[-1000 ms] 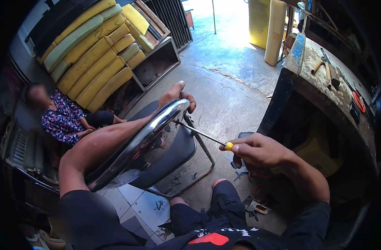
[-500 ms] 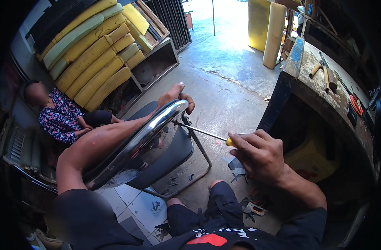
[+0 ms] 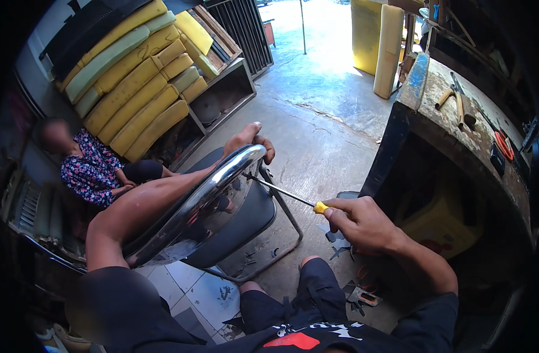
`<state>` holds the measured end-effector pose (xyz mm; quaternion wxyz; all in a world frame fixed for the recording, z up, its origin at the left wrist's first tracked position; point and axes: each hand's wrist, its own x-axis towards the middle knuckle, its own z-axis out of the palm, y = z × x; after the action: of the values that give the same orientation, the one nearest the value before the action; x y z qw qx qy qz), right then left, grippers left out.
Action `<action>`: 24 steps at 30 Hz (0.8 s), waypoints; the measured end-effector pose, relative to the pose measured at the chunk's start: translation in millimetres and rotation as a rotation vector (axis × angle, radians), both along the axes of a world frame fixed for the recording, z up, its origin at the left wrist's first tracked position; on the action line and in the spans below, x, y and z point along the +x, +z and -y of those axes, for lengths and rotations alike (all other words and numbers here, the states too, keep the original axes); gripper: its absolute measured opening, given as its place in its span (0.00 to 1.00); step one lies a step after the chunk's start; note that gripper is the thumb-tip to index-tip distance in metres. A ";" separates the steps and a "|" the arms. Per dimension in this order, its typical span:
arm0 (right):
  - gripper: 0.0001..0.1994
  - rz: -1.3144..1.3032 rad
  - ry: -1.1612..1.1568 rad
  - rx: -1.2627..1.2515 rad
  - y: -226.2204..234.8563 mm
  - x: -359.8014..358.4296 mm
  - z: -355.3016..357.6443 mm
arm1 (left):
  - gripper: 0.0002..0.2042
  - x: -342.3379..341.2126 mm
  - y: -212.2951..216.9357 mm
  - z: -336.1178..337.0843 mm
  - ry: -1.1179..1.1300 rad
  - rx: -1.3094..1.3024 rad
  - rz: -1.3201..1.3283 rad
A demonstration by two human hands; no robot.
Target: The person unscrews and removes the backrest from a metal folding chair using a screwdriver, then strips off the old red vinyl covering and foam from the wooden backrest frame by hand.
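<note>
A metal-framed chair with a dark padded seat [image 3: 240, 226] stands tilted before me. Its backrest has a shiny chrome frame [image 3: 231, 166] that slants across from lower left to upper centre. My left arm reaches along the outer side, and my left hand [image 3: 249, 142] is closed round the frame's far end, thumb up. In my right hand [image 3: 366, 222] is a screwdriver [image 3: 287, 193] with a yellow handle, pinched between thumb and fingers. The screwdriver's tip meets the inner side of the backrest near its far end; whether a screw sits there is too small to tell.
At right, a worn workbench [image 3: 425, 117] carries pliers [image 3: 453, 103] and a red-handled tool [image 3: 505, 146]. A staple gun [image 3: 363, 296] and scraps lie on the floor by my knee. A seated person [image 3: 95, 167] is at left, beside stacked yellow foam pads [image 3: 134, 88].
My right hand has shifted slightly left and down, its fingers now resettled so more of the yellow handle shows. The screwdriver's tip and my left hand keep their places on the chair.
</note>
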<state>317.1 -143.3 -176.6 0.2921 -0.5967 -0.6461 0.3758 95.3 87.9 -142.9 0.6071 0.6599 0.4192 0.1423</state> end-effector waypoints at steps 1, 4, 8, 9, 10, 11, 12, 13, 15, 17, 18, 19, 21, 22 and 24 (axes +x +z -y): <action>0.16 0.137 0.029 0.441 -13.9 -0.7 1.5 | 0.36 1.5 -0.1 -0.4 0.004 0.004 -0.010; 0.16 0.747 -0.164 0.951 -15.1 -6.2 4.5 | 0.36 -1.9 -6.5 -16.2 -0.126 -0.067 0.049; 0.18 0.199 -0.009 0.675 -12.4 0.1 7.8 | 0.33 -3.5 0.6 1.9 0.005 -0.027 0.040; 0.19 0.160 0.032 0.637 -2.1 2.2 6.7 | 0.33 -4.0 1.0 1.8 0.008 -0.059 0.045; 0.19 0.122 0.006 0.637 -8.4 2.6 3.6 | 0.32 -7.1 0.8 -1.1 0.011 -0.092 0.051; 0.19 0.084 -0.021 0.636 -19.9 2.0 -2.1 | 0.32 -7.6 -0.8 -4.3 0.014 -0.124 0.057; 0.19 0.043 -0.030 0.641 -24.9 0.1 -7.7 | 0.31 -10.0 -4.9 -7.9 -0.007 -0.113 0.078; 0.17 0.061 0.003 0.612 -21.9 -1.7 -7.9 | 0.31 -10.1 -8.8 -11.7 -0.030 -0.097 0.106; 0.16 0.401 -0.074 0.723 -12.8 -4.1 3.4 | 0.31 -6.4 -11.6 -11.5 -0.036 -0.072 0.099; 0.15 0.598 -0.172 0.938 -23.4 -8.2 9.4 | 0.31 -2.8 -13.2 -11.9 -0.026 -0.055 0.093; 0.16 0.559 -0.170 0.933 -24.6 -7.8 10.0 | 0.32 0.6 -13.0 -8.0 -0.024 -0.052 0.092; 0.17 0.520 -0.168 0.927 -24.7 -7.3 10.2 | 0.32 1.2 -11.9 -3.4 0.014 -0.080 0.086; 0.13 0.390 -0.150 0.823 -13.8 -6.2 11.9 | 0.32 3.8 -4.0 1.7 0.030 -0.099 0.068; 0.13 0.214 -0.092 0.773 -18.8 -3.5 8.8 | 0.32 4.0 -1.4 1.9 0.040 -0.103 0.059; 0.15 -0.144 0.028 0.670 -34.3 2.1 -2.0 | 0.31 0.2 -13.0 -9.0 -0.043 -0.094 0.099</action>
<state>319.1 -141.4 -210.9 0.5115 -0.4309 -0.7193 0.1878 95.5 96.9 -155.9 0.6603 0.6317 0.3806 0.1417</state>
